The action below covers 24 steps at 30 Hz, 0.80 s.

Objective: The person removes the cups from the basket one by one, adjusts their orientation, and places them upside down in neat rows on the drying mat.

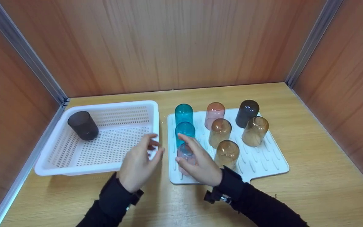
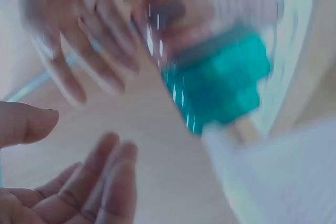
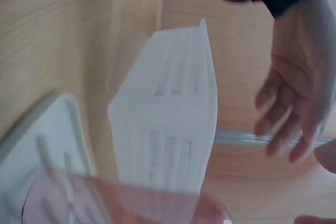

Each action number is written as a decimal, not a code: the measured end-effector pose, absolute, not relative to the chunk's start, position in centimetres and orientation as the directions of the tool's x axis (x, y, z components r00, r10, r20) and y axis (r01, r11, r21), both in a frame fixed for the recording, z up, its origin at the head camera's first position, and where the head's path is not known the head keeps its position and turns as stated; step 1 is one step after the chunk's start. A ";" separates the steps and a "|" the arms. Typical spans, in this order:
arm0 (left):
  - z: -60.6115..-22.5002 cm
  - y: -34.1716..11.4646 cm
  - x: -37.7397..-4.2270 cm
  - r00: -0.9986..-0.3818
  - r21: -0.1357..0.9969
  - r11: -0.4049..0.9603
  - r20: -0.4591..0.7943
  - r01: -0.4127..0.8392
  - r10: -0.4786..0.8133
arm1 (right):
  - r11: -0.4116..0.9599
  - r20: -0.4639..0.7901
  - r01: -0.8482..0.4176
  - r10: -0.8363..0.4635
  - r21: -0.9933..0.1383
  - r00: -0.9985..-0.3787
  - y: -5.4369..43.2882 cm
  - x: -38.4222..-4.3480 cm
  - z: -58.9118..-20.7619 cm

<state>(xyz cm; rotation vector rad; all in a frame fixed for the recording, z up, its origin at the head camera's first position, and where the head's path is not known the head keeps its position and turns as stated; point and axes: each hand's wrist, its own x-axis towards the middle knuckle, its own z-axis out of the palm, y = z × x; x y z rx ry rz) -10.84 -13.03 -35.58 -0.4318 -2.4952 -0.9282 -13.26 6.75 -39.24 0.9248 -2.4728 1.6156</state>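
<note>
My left hand (image 1: 138, 165) hovers beside the basket's right front corner, fingers bent loosely and nothing between them. Over the front left of a white draining board (image 1: 273, 165), my right hand (image 1: 203, 164) has thumb and fingers spread around the top of a pale pink cup (image 1: 186, 153). In the right wrist view, the fingertips stay apart from that pink cup (image 3: 157, 200). Behind it stand two teal cups (image 1: 184, 112), upside down. The left wrist view is blurred; a teal patch (image 2: 220, 87) shows beyond a clear cup wall.
A white perforated basket (image 1: 96, 170) at the left holds a dark cup (image 1: 83, 125), tilted. Also on the board, upside down, are a pink cup (image 1: 215, 115), a dark cup (image 1: 247, 113) and several amber cups (image 1: 227, 154). Wooden panels (image 1: 181, 47) enclose the back and sides.
</note>
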 end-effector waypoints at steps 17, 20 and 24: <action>-32.3 -17.8 -16.1 -0.808 0.390 0.861 0.588 0.326 0.039 | 0.389 0.166 -0.388 -0.494 -0.836 -0.853 0.4 -14.8 -38.8; -31.7 -19.0 -16.9 -0.840 0.407 0.874 0.542 0.265 0.002 | 0.389 0.135 -0.359 -0.497 -0.849 -0.857 -0.1 -15.0 -38.7; -30.9 -20.4 -17.8 -0.877 0.422 0.888 0.479 0.184 -0.046 | 0.396 0.132 -0.363 -0.502 -0.843 -0.855 -0.3 -15.1 -38.8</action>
